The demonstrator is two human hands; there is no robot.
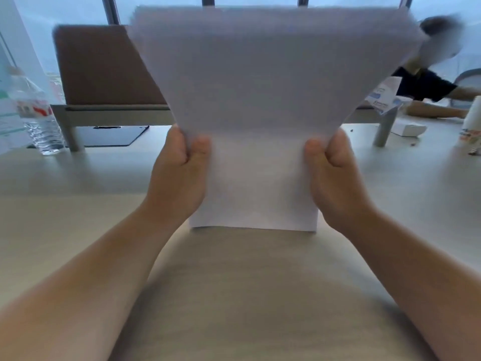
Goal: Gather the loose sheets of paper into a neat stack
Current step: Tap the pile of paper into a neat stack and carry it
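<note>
The person holds a stack of white paper upright in front of them, its bottom edge resting on or just above the pale wooden table near the middle; the blur makes it hard to say whether the edge actually touches the surface. The left hand grips the stack's left edge, thumb laid across the near face and the other fingers hidden behind the sheets. The right hand does the same on the right edge, thumb pressed on the front, fingers wrapped out of sight behind. Both hands take the stack a little below its middle. The sheets line up fairly well at the bottom, while the top edge looks smeared by motion, with a few edges showing slightly offset at the upper left.

Toward the table's far left edge stands a clear plastic water bottle with a red and white label. Just beside it, further in, a dark flat mat lies on the table under a low stand carrying a brown panel. At the far right edge there is a small white box and a white bottle, only partly in view. Another person in a dark top leans over the table beyond the stack's right side.
</note>
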